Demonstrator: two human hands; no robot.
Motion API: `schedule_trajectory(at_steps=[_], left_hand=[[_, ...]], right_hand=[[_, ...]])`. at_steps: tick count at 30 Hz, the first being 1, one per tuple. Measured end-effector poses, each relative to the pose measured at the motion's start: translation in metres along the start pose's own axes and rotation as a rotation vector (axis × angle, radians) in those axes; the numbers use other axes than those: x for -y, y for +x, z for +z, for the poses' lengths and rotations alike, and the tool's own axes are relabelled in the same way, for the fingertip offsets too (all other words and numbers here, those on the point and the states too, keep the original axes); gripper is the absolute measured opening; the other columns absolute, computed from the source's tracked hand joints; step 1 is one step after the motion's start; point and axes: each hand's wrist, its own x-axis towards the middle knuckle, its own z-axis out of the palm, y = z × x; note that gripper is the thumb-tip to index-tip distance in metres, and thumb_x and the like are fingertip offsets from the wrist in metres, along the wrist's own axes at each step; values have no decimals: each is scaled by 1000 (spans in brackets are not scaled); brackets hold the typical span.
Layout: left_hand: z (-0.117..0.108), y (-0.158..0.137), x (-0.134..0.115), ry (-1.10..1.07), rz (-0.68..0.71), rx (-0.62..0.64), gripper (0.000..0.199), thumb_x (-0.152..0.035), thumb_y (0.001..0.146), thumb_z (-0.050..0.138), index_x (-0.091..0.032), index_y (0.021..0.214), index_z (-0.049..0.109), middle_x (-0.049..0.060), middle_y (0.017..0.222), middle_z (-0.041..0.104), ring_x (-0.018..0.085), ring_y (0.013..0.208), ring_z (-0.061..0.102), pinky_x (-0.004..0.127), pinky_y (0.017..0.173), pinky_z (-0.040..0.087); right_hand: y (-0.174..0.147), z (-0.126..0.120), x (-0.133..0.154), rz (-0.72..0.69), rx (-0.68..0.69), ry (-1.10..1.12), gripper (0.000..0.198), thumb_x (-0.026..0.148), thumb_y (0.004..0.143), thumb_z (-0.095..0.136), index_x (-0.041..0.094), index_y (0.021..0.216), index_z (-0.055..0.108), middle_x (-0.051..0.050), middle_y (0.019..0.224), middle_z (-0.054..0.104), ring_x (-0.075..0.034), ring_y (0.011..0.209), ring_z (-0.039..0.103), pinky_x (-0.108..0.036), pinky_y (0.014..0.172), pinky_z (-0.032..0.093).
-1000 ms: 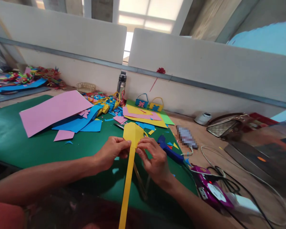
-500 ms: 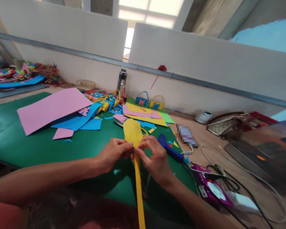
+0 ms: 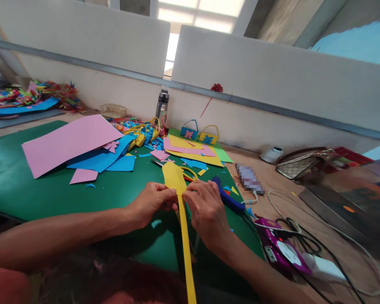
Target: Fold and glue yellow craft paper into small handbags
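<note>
With left hand (image 3: 153,200) and right hand (image 3: 207,207) I am holding, fingers narrow, the yellow cutout (image 3: 175,178); yellow strip (image 3: 186,249) runs toward its six o'clock, blue glue gun (image 3: 229,198) near its four o'clock.

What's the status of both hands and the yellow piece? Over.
Left hand pinching yellow piece where it narrows; right hand at opposite edge. Long tail reaching picture's bottom. Scissors just beyond, partly covered; blue glue gun to the right.
</note>
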Motion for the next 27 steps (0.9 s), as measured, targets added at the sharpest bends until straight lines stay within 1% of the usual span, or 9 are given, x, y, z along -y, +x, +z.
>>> schedule_trajectory(at_steps=[5, 8, 11, 13, 17, 21, 23, 24, 27], left_hand=[[0, 2, 5, 27, 30, 11, 19, -31, 62, 65, -12, 58, 62, 3, 56, 60, 10, 52, 54, 21, 52, 37], [0, 3, 7, 60, 58, 14, 16, -27, 61, 65, -12, 56, 61, 2, 52, 59, 10, 50, 52, 21, 51, 36], [0, 4, 6, 75, 79, 8, 16, -27, 61, 65, -12, 57, 62, 2, 52, 58, 10, 49, 50, 22, 51, 36], [0, 4, 4, 68, 100, 5, 16, -28, 62, 65, -12, 59, 62, 2, 53, 59, 9, 49, 49, 22, 52, 36], [-1, 3, 1, 20, 118, -1, 19, -31, 63, 65, -12, 62, 63, 3, 55, 59, 9, 50, 50, 21, 52, 37], [-3, 3, -1, 5, 116, 7, 21, -33, 61, 67, -11, 62, 64, 4, 55, 59, 10, 49, 50, 21, 50, 36], [-3, 3, -1, 5, 109, 10, 22, -33, 61, 67, -11, 62, 65, 4, 56, 60, 10, 50, 51, 21, 51, 37], [-3, 3, 0, 6, 104, 10, 22, -33, 61, 68, -11, 63, 66, 5, 57, 61, 10, 50, 51, 21, 51, 37], [-3, 3, 2, 10, 101, 4, 21, -33, 61, 68, -12, 62, 66, 5, 57, 61, 10, 51, 51, 21, 52, 37]], right_hand=[[-3, 0, 4, -112, 18, -221, 22, 11, 86, 40, 16, 74, 58, -7, 79, 62, -22, 88, 54, -46, 89, 31], [-4, -1, 6, -229, 61, -342, 25, 8, 86, 37, 13, 77, 59, -10, 82, 62, -24, 92, 53, -46, 89, 33], [-3, -2, 5, -263, 64, -376, 23, 8, 85, 37, 13, 76, 58, -11, 81, 61, -23, 89, 54, -43, 86, 37], [-2, -1, 2, -239, 32, -334, 19, 8, 84, 40, 14, 74, 55, -10, 78, 60, -22, 84, 54, -41, 84, 39], [0, -4, -6, -142, -98, -145, 13, 7, 81, 44, 17, 75, 50, -7, 75, 58, -19, 76, 55, -40, 80, 43], [5, -15, -13, 106, -234, 82, 11, 9, 81, 47, 20, 79, 49, -4, 77, 59, -17, 74, 58, -32, 67, 46], [6, -19, -14, 179, -269, 150, 11, 11, 81, 50, 21, 79, 50, -3, 80, 61, -16, 73, 60, -29, 63, 46], [6, -19, -13, 158, -260, 161, 11, 11, 81, 50, 22, 80, 51, -2, 79, 62, -16, 72, 60, -29, 62, 46], [3, -15, -8, -41, -148, 90, 12, 9, 82, 48, 19, 85, 54, -4, 76, 63, -16, 70, 58, -30, 64, 45]])
